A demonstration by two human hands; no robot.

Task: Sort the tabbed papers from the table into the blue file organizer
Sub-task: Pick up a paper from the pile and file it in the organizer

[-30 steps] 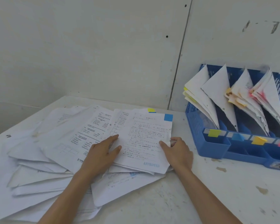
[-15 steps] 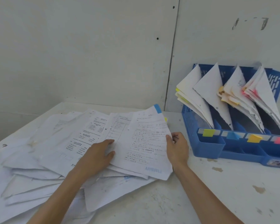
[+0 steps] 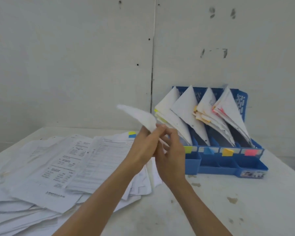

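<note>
Above the near edge of the paper pile, the left hand [image 3: 143, 147] and the right hand [image 3: 171, 155] meet in the air, both grasping a single sheet [image 3: 140, 116]. The left fingers pinch it from the left side, the right fingers curl round its lower part. The sheet is seen almost edge-on and blurred, and its top bends up and to the left; its tab cannot be made out.

Below and to the left, the paper pile [image 3: 66, 167] lies fanned over the table [image 3: 211, 210], with a yellow tab [image 3: 132, 133] showing at its far edge.

Just right of the hands stands the blue file organizer [image 3: 216, 169], set against the wall [image 3: 75, 65]. Its four slots each hold leaning filed papers [image 3: 184, 109]. Along its front rail sit four markers: yellow-green [image 3: 187, 149], blue [image 3: 208, 150], orange [image 3: 227, 152] and pink [image 3: 251, 152].
</note>
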